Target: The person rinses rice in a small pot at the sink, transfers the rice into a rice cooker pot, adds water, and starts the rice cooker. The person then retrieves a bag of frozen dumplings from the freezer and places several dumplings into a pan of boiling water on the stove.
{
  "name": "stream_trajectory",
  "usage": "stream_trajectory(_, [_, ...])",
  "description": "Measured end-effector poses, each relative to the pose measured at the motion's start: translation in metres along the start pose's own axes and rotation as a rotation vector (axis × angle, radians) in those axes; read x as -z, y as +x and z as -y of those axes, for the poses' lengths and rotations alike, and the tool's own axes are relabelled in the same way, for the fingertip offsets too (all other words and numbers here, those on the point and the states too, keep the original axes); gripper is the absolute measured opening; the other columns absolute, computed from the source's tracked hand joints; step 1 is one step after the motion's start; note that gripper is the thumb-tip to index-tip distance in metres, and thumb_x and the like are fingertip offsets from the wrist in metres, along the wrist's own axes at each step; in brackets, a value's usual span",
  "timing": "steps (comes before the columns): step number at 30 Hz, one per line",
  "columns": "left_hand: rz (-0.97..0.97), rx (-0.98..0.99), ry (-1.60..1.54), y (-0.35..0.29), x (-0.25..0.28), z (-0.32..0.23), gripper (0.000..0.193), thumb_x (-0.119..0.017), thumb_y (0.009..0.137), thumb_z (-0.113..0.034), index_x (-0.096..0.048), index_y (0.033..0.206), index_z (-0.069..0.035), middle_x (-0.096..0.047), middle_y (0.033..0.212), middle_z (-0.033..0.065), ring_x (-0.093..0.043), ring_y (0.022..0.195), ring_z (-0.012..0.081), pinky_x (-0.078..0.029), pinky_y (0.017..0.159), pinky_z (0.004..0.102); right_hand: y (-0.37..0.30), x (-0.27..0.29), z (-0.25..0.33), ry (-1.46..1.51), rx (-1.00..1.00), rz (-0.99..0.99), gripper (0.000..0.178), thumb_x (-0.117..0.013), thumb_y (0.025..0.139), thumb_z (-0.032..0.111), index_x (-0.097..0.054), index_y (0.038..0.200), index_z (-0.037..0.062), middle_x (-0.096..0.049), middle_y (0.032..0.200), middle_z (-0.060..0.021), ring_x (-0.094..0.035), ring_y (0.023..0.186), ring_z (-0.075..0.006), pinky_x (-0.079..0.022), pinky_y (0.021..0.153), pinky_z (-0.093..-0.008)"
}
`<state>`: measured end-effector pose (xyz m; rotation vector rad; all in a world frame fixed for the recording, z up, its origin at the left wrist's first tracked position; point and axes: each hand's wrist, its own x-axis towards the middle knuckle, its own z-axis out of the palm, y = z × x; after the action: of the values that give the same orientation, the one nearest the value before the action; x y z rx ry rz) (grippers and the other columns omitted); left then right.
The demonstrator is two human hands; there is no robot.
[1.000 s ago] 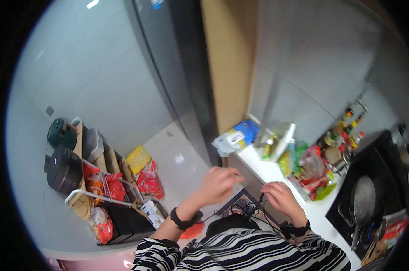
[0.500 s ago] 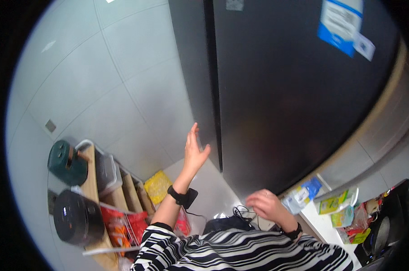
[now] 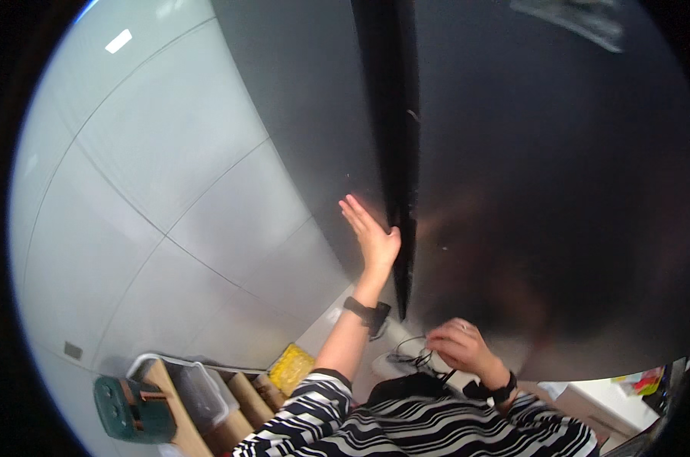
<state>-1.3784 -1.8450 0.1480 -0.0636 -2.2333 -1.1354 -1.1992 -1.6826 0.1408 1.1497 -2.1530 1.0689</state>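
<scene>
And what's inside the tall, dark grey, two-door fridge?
The fridge hides its inside behind two smooth doors, so I can't see in. Only the outside shows, with a black upright groove between the doors and a bare left hand near it.

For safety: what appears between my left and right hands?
In the head view, only a dark groove and the dark panel right of it show between the left hand and right hand.

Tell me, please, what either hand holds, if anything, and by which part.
Nothing is visibly held: the left hand is open by the dark refrigerator, the right hand loosely curled, its palm hidden.
</scene>
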Motion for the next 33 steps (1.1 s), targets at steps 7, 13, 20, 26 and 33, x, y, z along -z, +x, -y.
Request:
stream_trajectory(7, [0.108, -0.043, -0.144, -0.005, 0.005, -0.002, 0.098, -0.057, 0.061, 0.003, 0.009, 0.132, 0.001, 0.009, 0.136, 0.0286, 0.003, 0.127, 0.0424, -0.006, 0.105, 0.0418, 0.070, -0.012, -0.019, 0.066, 0.306, 0.039, 0.013, -0.060, 0.064, 0.008, -0.059, 0.077, 0.0061, -0.058, 0.087, -0.0051, -0.056, 0.075, -0.0188, -0.047, 0.064, -0.0300])
stream_trajectory(13, [0.487, 0.219, -0.208, -0.033, 0.131, 0.092, 0.043, -0.053, 0.061, 0.004, -0.049, 0.104, 0.003, -0.052, 0.101, 0.0156, -0.050, 0.093, 0.0280, -0.038, 0.085, 0.0345, 0.056, -0.017, -0.033, 0.019, 0.175, -0.033, 0.012, -0.064, 0.061, 0.006, -0.059, 0.072, 0.0044, -0.059, 0.079, -0.0056, -0.055, 0.065, -0.0175, -0.046, 0.056, -0.0282])
stream_trajectory(20, [-0.050, 0.475, -0.540, 0.010, 0.259, 0.227, 0.036, -0.054, 0.081, -0.013, -0.044, 0.113, 0.000, -0.049, 0.110, 0.0091, -0.047, 0.098, 0.0196, -0.037, 0.086, 0.0312, 0.083, -0.055, -0.030, 0.014, 0.083, -0.017, 0.013, -0.062, 0.056, 0.002, -0.057, 0.068, 0.0044, -0.056, 0.073, -0.0042, -0.054, 0.059, -0.0170, -0.045, 0.053, -0.0273])
stream_trajectory(26, [-0.002, 0.710, -0.629, 0.064, 0.290, 0.283, 0.046, -0.052, 0.084, -0.025, -0.039, 0.119, 0.001, -0.046, 0.116, 0.0093, -0.046, 0.103, 0.0202, -0.037, 0.087, 0.0318, 0.112, -0.092, -0.029, -0.034, -0.102, 0.139, 0.026, -0.061, 0.059, 0.002, -0.057, 0.085, 0.0052, -0.053, 0.091, -0.0087, -0.054, 0.079, -0.0236, -0.044, 0.068, -0.0338])
stream_trajectory(33, [-0.094, 0.694, -0.659, 0.074, 0.281, 0.296, 0.047, -0.051, 0.083, -0.025, -0.037, 0.121, 0.000, -0.043, 0.120, 0.0112, -0.043, 0.108, 0.0221, -0.035, 0.091, 0.0366, 0.148, -0.124, -0.067, -0.215, -0.463, 0.322, 0.059, -0.061, 0.065, 0.006, -0.040, 0.120, 0.0123, -0.040, 0.119, -0.0140, -0.040, 0.109, -0.0310, -0.036, 0.088, -0.0412])
